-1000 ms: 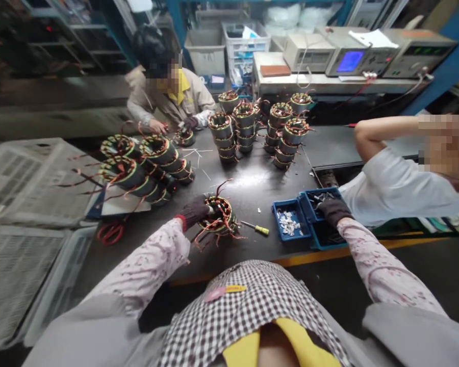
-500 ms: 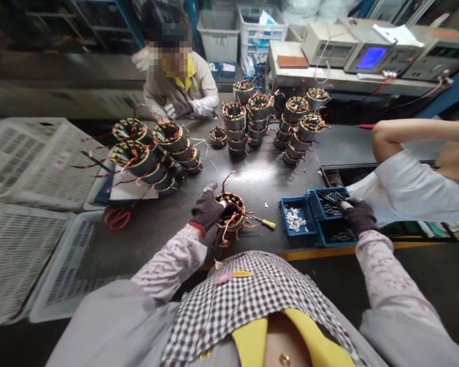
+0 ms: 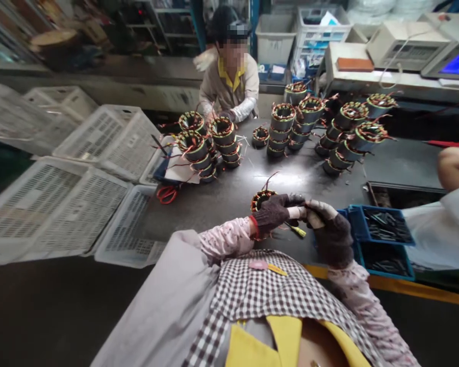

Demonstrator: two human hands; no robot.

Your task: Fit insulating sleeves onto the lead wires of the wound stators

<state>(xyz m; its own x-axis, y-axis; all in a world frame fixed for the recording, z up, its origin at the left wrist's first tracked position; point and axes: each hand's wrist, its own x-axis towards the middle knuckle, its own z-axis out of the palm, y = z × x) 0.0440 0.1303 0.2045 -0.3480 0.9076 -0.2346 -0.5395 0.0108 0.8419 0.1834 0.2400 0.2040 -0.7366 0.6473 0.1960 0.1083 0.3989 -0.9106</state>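
My left hand (image 3: pixel 277 211), in a dark glove with pale-wrapped fingers, reaches across a copper-wound motor stator (image 3: pixel 259 200) and partly hides it. My right hand (image 3: pixel 332 232), gloved alike, meets its fingertips just right of the stator. Both hands' fingers are closed together there, and whatever they hold is too small or hidden to name. Under the hands lies a screwdriver (image 3: pixel 299 231) with a yellow handle, partly covered. Close to my right hand stand a blue bin of dark strips (image 3: pixel 361 235) and a second blue bin (image 3: pixel 409 269) with similar dark pieces.
Stacked stators (image 3: pixel 222 133) stand at the back left, more stacks (image 3: pixel 281 133) at the back right. Red-handled scissors (image 3: pixel 167 194) lie near white plastic crates (image 3: pixel 110 224). A co-worker (image 3: pixel 229 86) sits opposite; another person's white garment (image 3: pixel 439 229) is at the right.
My right hand has left the blue bins and moved left to meet my left hand. My left hand has come off the stator's inside and over to its right. The view has turned left.
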